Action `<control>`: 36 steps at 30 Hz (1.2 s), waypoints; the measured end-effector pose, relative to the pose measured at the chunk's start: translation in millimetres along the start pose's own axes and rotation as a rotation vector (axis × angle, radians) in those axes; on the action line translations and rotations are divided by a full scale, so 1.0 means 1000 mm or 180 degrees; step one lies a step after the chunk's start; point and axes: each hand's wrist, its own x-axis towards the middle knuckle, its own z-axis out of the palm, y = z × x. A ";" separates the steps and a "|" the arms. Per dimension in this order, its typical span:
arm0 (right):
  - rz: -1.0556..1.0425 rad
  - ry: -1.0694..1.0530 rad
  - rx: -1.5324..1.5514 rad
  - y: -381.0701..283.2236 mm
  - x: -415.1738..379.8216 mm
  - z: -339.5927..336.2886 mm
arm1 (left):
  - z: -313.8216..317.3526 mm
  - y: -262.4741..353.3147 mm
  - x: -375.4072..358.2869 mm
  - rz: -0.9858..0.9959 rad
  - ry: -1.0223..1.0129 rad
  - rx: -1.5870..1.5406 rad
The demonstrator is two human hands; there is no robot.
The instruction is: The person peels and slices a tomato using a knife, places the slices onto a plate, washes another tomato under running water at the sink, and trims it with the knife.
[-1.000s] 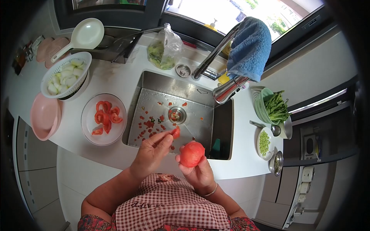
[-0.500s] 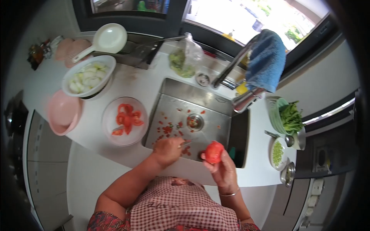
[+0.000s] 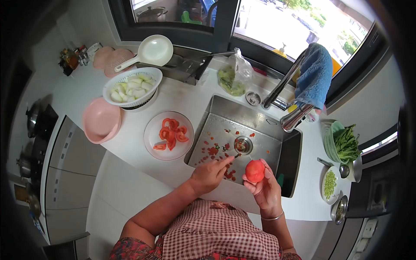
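Right hand (image 3: 265, 190): cupped palm-up over the front edge of the sink (image 3: 281, 130), fingers curled and clamped round the peeled tomato (image 3: 255, 170).
Tomato position: held above the sink's front right part, clear of the basin floor, just inside the counter's (image 3: 138, 143) front edge.
Tomato axis: roughly round; no long axis readable; skin looks mostly gone on the visible face.
Left hand (image 3: 209, 174): over the sink's front edge, left of the tomato; fingers drawn together, forefinger and thumb extended toward the basin centre. Whether a scrap of peel sits pinched at the tips cannot be told.
Key relation: tomato lies to the right of the left fingertips and slightly nearer the body; near, not touching. Right hand already on it; left hand the free one and next nearest.
Basin contents: red peel scraps (image 3: 213, 151) scattered on the sink floor, left of the drain (image 3: 243, 145).
Counter, left of sink: glass plate (image 3: 151, 138) with tomato wedges (image 3: 171, 132), well apart from both hands.
Further left: pink bowl (image 3: 100, 119) and white colander (image 3: 151, 76) of pale cut vegetable toward the back edge.
Obstruction: faucet with blue towel (image 3: 315, 76) over the sink's back right corner, clear of the hands.
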 end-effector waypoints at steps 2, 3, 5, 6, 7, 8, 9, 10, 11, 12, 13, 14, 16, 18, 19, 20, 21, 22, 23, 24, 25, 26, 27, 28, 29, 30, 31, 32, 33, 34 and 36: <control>0.0088 -0.0064 0.0044 -0.001 0.003 -0.008 | 0.007 -0.001 0.000 0.0018 0.0308 -0.0064; 0.0279 -0.0172 0.0234 -0.003 0.006 -0.011 | 0.008 0.002 0.002 -0.0674 -0.0095 0.0449; 0.0458 -0.0315 0.0431 -0.004 0.009 -0.015 | 0.007 0.006 0.005 -0.1359 -0.0476 0.0986; 0.0462 -0.0298 0.0497 -0.005 0.010 -0.009 | 0.000 0.011 0.006 -0.1180 -0.0160 0.0779; 0.0478 -0.0218 0.0572 -0.007 0.005 -0.007 | -0.001 0.017 0.002 -0.1011 0.0098 0.0537; 0.0464 -0.0161 0.0586 -0.010 0.002 -0.013 | 0.004 0.017 -0.001 -0.0479 0.0533 0.0268; 0.0511 -0.0140 0.0657 -0.011 0.004 -0.022 | 0.005 0.016 -0.003 -0.0444 0.0497 0.0257; 0.0565 -0.0109 0.0754 -0.012 0.004 -0.028 | 0.004 0.015 -0.008 -0.0459 0.0703 0.0064; 0.0521 -0.0080 0.0796 -0.013 0.003 -0.033 | 0.003 0.015 -0.010 -0.0466 0.0911 -0.0122; 0.0526 -0.0079 0.0821 -0.015 0.004 -0.036 | 0.001 0.025 -0.011 -0.0401 0.1187 -0.0545; 0.0547 -0.0062 0.0854 -0.016 0.002 -0.040 | 0.000 0.029 -0.016 -0.0381 0.1124 -0.0545; 0.0571 -0.0087 0.0885 -0.016 0.002 -0.047 | -0.001 0.030 -0.021 -0.0644 0.1146 -0.0463; 0.0586 -0.0132 0.0777 -0.018 0.002 -0.063 | 0.002 0.043 -0.028 -0.0931 0.1294 -0.0716; 0.0611 -0.0203 0.0690 -0.018 -0.001 -0.074 | 0.009 0.042 -0.037 -0.0759 0.1262 -0.0626; 0.0618 -0.0171 0.0389 -0.018 -0.002 -0.078 | 0.010 0.043 -0.042 -0.0590 0.1273 -0.0569; 0.0629 -0.0137 0.0087 -0.017 -0.004 -0.082 | 0.011 0.046 -0.049 -0.0536 0.1136 -0.0534; 0.0619 -0.0127 0.0139 -0.016 -0.008 -0.084 | 0.011 0.056 -0.054 -0.0534 0.1093 -0.0503; 0.0764 -0.0248 -0.0014 -0.015 -0.015 -0.083 | 0.011 0.067 -0.059 -0.0805 0.0736 -0.0708; 0.0904 -0.0371 -0.0167 -0.014 -0.020 -0.080 | 0.009 0.078 -0.060 -0.1076 0.0377 -0.0908; 0.1165 -0.0367 -0.0218 -0.014 -0.026 -0.073 | 0.007 0.089 -0.058 -0.0717 0.0275 -0.0851; 0.1146 -0.0354 -0.0174 -0.013 -0.030 -0.069 | 0.008 0.095 -0.053 -0.0712 0.0232 -0.0828; 0.1381 -0.0470 -0.0239 -0.011 -0.033 -0.066 | 0.010 0.099 -0.048 -0.0335 0.0210 -0.0680; 0.1621 -0.0583 -0.0315 -0.008 -0.035 -0.065 | 0.011 0.101 -0.044 0.0041 0.0191 -0.0545; 0.1709 -0.0654 -0.0375 -0.001 -0.033 -0.067 | 0.010 0.100 -0.043 -0.0076 -0.0038 -0.0766; 0.1710 -0.0625 -0.0373 0.001 -0.033 -0.067 | 0.011 0.099 -0.042 -0.0076 -0.0055 -0.0789; 0.1711 -0.0748 -0.0419 0.002 -0.032 -0.065 | 0.011 0.098 -0.041 -0.0072 -0.0156 -0.0947; 0.1707 -0.0878 -0.0485 0.003 -0.030 -0.062 | 0.010 0.096 -0.039 -0.0055 -0.0241 -0.1109; 0.1707 -0.0876 -0.0530 0.004 -0.030 -0.058 | 0.008 0.094 -0.039 -0.0036 -0.0209 -0.1133; 0.1663 -0.0837 -0.0677 0.006 -0.029 -0.052 | 0.004 0.090 -0.039 -0.0168 -0.0339 -0.1437; 0.1633 -0.0816 -0.0821 0.010 -0.028 -0.043 | -0.003 0.086 -0.042 -0.0314 -0.0458 -0.1735; 0.1704 -0.0786 -0.1018 0.014 -0.024 -0.023 | -0.008 0.067 -0.046 -0.0196 -0.0322 -0.1781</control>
